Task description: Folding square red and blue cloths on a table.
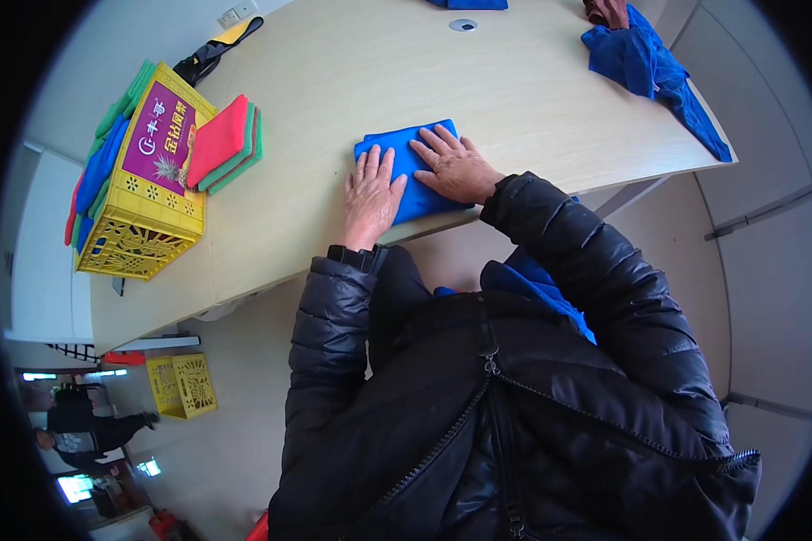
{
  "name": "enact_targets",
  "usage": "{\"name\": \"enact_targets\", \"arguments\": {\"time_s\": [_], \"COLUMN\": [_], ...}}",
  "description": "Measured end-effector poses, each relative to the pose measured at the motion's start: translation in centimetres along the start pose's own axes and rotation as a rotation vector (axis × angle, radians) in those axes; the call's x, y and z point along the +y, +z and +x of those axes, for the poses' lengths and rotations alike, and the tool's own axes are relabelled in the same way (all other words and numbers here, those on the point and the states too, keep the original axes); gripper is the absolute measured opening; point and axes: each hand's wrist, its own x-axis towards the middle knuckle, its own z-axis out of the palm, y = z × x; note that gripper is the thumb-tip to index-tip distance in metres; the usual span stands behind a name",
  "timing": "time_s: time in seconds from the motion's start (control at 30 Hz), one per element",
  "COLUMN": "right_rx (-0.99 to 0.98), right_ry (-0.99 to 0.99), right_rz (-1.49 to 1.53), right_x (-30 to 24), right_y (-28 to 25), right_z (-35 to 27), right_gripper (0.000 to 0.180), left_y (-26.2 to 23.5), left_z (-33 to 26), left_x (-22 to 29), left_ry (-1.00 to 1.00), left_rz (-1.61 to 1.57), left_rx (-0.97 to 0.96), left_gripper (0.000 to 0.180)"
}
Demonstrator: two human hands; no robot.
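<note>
Pressing flat hands [415, 180] on soft blue cloth [406, 149] (folded square).

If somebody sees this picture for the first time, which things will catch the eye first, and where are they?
First come the left hand and right hand, pressed flat side by side on a folded blue cloth near the front edge of the pale wooden table. At the table's left end stands a yellow plastic crate with red, green and blue cloths hung over its rim. A crumpled blue cloth lies at the far right.
</note>
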Motion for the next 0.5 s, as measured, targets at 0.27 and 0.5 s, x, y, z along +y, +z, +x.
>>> {"name": "enact_targets", "arguments": {"time_s": [0.27, 0.5], "right_rx": [0.15, 0.182], "right_ry": [-0.059, -0.06], "right_rz": [-0.063, -0.04], "right_x": [-0.7, 0.2], "right_y": [0.8, 0.0], "right_z": [-1.2, -0.6], "right_gripper": [0.063, 0.057], "left_y": [-0.5, -1.0], "left_z": [-2.3, -6.8], "left_x": [-1.8, 0.8], "left_ry": [-0.148, 0.225], "left_rz": [0.031, 0.035], "left_rx": [0.087, 0.135], "left_gripper": [0.061, 0.052]}}
